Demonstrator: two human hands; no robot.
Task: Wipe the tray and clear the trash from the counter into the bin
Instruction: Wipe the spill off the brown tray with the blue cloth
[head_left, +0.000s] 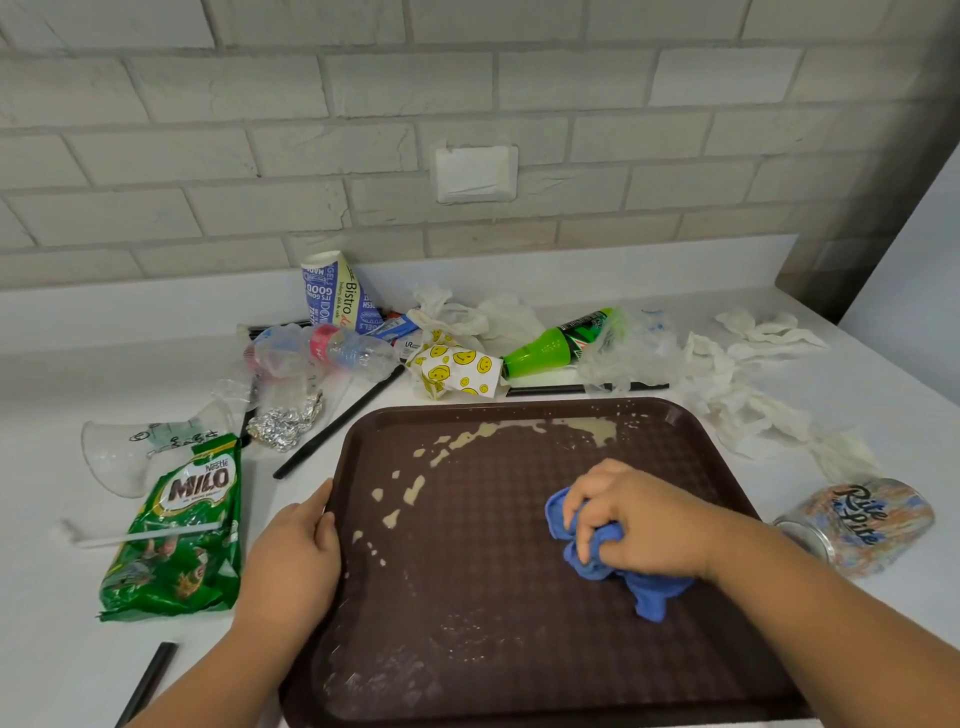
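Note:
A dark brown tray (498, 613) lies on the white counter in front of me, with pale spill patches (415, 488) across its left and far parts. My right hand (639, 519) grips a bunched blue cloth (608, 561) and presses it on the tray's right half. My left hand (298, 551) holds the tray's left rim, thumb on the inside. Trash lies around the tray: a green Milo packet (182, 525), a crushed can (862, 525), a green bottle (561, 343).
Behind the tray lie a paper cup (332, 291), a clear plastic bottle (332, 351), a smiley wrapper (457, 371), foil (285, 423), black straws (337, 423), a clear cup (130, 452) and crumpled tissues (753, 400). A brick wall backs the counter (883, 395). No bin is in view.

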